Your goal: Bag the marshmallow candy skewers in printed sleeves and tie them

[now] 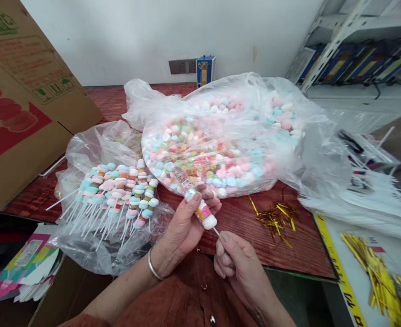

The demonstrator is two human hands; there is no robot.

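My left hand (187, 222) is closed around a marshmallow skewer (205, 215) partly slid into a narrow clear wrapper sleeve (182, 178). Pink, yellow and white pieces show below my fingers. My right hand (234, 261) pinches the skewer's white stick (216, 231) at its lower end. Both hands hover over the near edge of the red wooden table (241, 227), just in front of a big clear bag of loose pastel marshmallows (217, 145).
A pile of finished skewers (118, 190) lies on a plastic bag at the left. Gold twist ties (277, 218) are scattered on the table, more lie in a bag (378, 268) at the right. A cardboard box (19, 100) leans at far left. Clear sleeves (374, 190) are stacked at right.
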